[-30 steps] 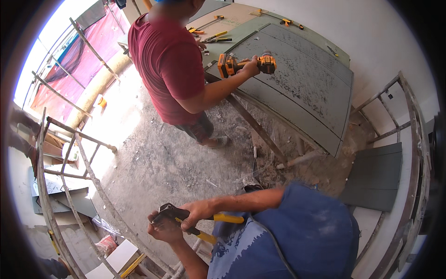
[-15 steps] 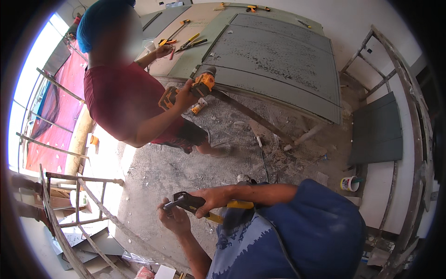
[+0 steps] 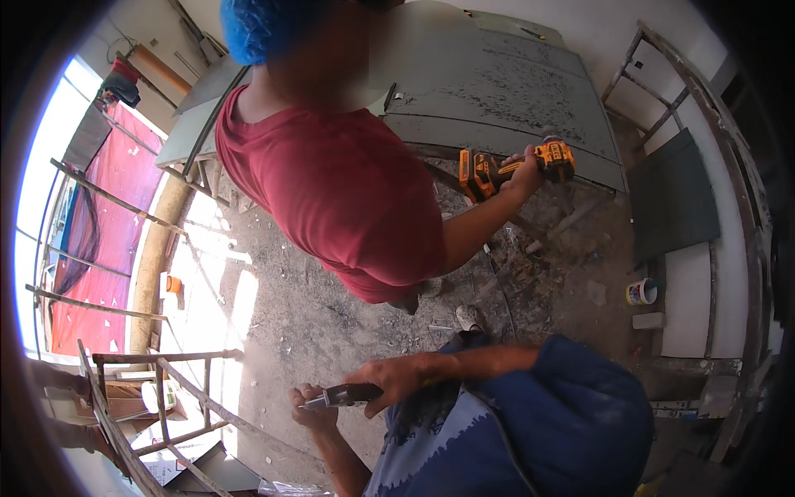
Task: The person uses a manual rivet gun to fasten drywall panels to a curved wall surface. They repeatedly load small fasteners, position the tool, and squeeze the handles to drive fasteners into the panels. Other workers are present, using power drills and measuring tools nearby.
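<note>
My right hand (image 3: 394,381) is wrapped round a black hand tool (image 3: 352,394) with a metal nose, held in front of my blue shirt. Its exact kind does not show. At the nose, my left hand (image 3: 311,409) has its fingers curled together. Anything small between them is hidden. Ahead of me stands a person in a red shirt (image 3: 339,199) and blue cap, gripping an orange and black cordless drill (image 3: 555,161). Beyond this person lie grey panels (image 3: 505,91) with dark specks, on a raised work table.
A metal frame (image 3: 170,358) stands at the lower left, beside stacked boards. Against the right wall lean a dark panel (image 3: 675,195) and a rusty frame (image 3: 712,116). A white bucket (image 3: 641,291) sits below the panel. A cable (image 3: 501,290) crosses the dusty floor.
The other person has moved to the right and closer, with the drill now further right, hiding the tools on the table. My hands stay together at the tool, slightly lower in view.
</note>
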Demonstrator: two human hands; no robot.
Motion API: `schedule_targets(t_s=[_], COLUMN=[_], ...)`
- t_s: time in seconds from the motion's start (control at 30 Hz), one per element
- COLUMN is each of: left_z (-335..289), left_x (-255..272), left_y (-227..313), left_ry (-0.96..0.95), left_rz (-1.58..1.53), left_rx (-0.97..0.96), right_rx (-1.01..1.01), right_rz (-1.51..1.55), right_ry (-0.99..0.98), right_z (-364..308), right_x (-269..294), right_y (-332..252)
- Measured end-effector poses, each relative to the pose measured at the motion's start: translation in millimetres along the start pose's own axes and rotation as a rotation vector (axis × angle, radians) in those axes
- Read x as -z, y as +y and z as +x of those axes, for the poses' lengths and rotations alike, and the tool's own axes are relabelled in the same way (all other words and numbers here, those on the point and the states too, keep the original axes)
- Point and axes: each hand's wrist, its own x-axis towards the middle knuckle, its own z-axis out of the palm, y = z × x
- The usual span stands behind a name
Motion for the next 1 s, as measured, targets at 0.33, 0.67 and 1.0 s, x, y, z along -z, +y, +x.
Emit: schedule_targets(t_s=[0.33,0.67,1.0], left_z=[37,161,250], left_x=[64,-10,-6], left_y=[101,65,9], left_ry=[0.045,-0.061,0.106], left_rz=[1.22,0.373,0.317], left_rx=[-0.279,0.355,0.397], right_rx=[-0.02,-0.098,-0.047], right_rz=[-0.147,-0.281,-0.361], right_ry=[0.322,0.712,0.658], right_z=[100,79,69], right_x=[-43,4,132], right_y=[0,-13,20])
